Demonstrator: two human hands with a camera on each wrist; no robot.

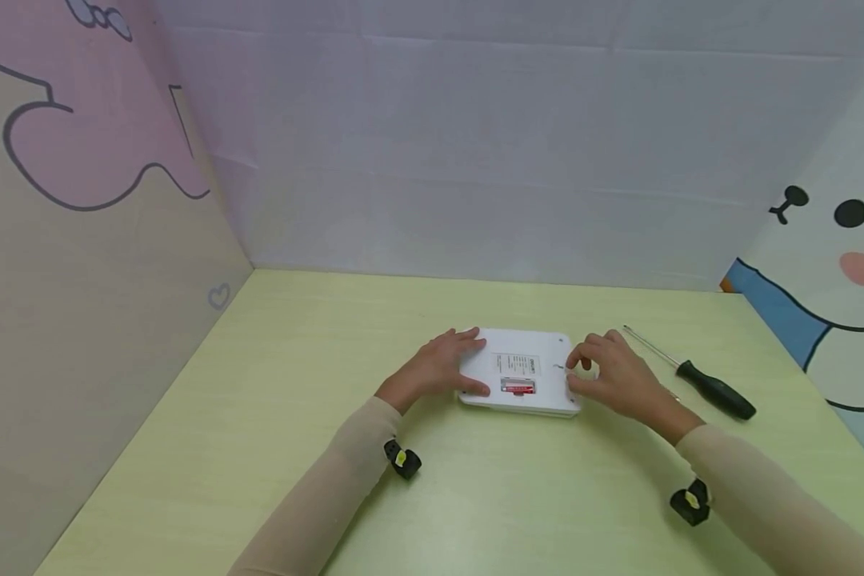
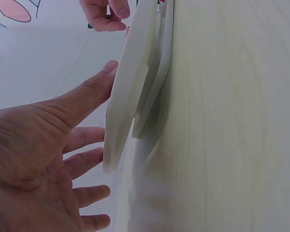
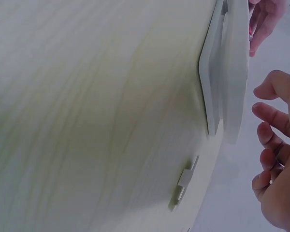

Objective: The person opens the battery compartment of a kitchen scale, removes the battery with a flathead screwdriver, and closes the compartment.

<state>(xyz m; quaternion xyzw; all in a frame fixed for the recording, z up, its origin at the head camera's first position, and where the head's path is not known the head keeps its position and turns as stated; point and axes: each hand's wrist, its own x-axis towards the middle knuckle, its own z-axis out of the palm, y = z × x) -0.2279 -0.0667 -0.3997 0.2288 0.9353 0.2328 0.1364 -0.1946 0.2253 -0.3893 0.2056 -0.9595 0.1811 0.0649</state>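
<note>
Device [image 1: 518,376], white, flat, round-cornered: one, lying on the tabletop [image 1: 533,496] between the two hands. Printed label [image 1: 517,364] and uncovered battery slot face up; red battery [image 1: 518,387] lodged in the slot.

Left hand [image 1: 442,364]: grip wide, thumb and fingers spread at the device's left end, thumb along the near corner. Right hand [image 1: 615,380]: at the device's right edge; fingers bent, grip narrow, tips of thumb and forefinger slightly apart, nothing visible between them.

Head view alone: the label, legible only as lines of print; screwdriver [image 1: 691,374] in full, black handle, thin metal shaft, lying beyond the right hand, handle toward the near right.

Wrist views: the device edge-on, in two layers with a narrow gap. Right wrist view: small pale piece [image 3: 185,178] with a thin rod, on the tabletop, apart from the device.

Surface: tabletop pale yellow-green, streaked like wood grain in the wrist views.

Room: back wall [image 1: 461,160], whitish, creased; left wall [image 1: 115,320], beige, with pink cartoon shape [image 1: 108,136] and small heart [image 1: 219,296]; right wall [image 1: 821,268], white cartoon face, black eyes, pink cheek, blue below.
</note>
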